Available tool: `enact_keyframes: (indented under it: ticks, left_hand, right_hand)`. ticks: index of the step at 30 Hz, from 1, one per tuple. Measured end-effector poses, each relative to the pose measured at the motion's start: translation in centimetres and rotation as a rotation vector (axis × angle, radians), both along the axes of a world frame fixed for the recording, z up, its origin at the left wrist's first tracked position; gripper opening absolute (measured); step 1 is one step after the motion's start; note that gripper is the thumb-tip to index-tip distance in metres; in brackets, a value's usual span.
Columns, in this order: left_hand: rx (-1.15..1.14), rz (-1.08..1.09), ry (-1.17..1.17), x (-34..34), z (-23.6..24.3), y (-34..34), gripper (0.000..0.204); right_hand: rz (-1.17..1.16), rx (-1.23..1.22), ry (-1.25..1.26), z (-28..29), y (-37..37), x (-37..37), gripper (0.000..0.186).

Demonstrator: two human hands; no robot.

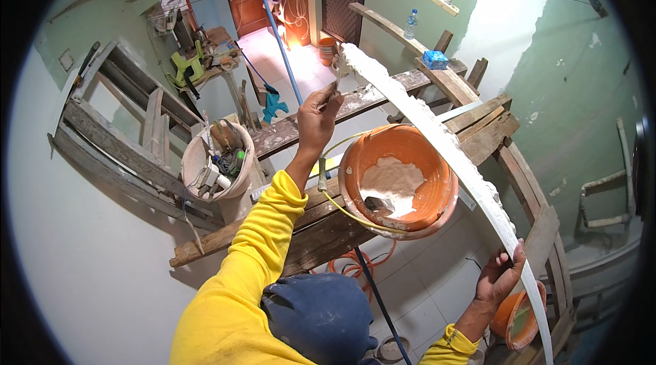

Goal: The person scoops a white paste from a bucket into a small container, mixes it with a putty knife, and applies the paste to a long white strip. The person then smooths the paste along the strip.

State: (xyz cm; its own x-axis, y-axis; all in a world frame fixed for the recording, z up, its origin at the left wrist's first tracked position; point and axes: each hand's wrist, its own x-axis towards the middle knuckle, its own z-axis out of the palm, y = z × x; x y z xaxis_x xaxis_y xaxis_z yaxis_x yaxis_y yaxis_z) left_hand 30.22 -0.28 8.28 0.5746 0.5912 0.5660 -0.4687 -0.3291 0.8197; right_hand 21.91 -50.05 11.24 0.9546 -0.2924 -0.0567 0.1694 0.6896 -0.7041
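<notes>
A long white strip (437, 136), with rough white paste along its upper part and edge, slants from the upper middle to the lower right. My right hand (502, 275) is closed around its lower part, thumb on the near side. Near the strip's far end, my left hand (320, 119) pinches what looks like a putty knife (337, 72); its grip is partly hidden by the fingers. Below the strip, an orange bucket (352, 180) holds white powder or paste (395, 179), with a small dark tool (378, 204) lying in it. A yellow-green cord loops past the bucket's left side.
Wooden planks (328, 232) support the bucket. A pale bucket of tools (244, 177) stands left, beside a wooden frame (113, 136). At right are a water bottle (411, 25), a blue packet (434, 59) and a low orange bucket (507, 320). A blue pole (277, 30) rises behind my left hand.
</notes>
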Motion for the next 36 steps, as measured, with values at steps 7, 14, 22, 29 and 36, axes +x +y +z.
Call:
enact_keyframes:
  ticks: [7, 14, 22, 29, 36]
  left_hand:
    - [0.185, 0.173, 0.088, -0.8, 0.8, -0.6, 0.033]
    - [0.215, 0.155, 0.179, -3.2, 0.5, -2.1, 0.034]
    - [0.03, -0.114, 0.125, -4.5, -0.8, -3.3, 0.032]
    - [-0.079, -0.034, 0.149, -2.3, 2.0, -3.3, 0.037]
    - [0.099, 0.084, 0.05, -1.5, 0.9, -3.9, 0.036]
  right_hand:
    - [0.011, -0.015, -0.012, 0.3, 0.3, -0.1, 0.034]
    - [-0.002, -0.01, 0.026, -0.1, 0.6, 0.1, 0.035]
    - [0.02, -0.01, 0.01, -0.5, 0.1, 0.3, 0.036]
    - [0.023, -0.01, 0.028, -0.6, 0.3, 0.5, 0.038]
    - [0.029, -0.001, 0.039, 0.6, 1.1, 0.7, 0.038]
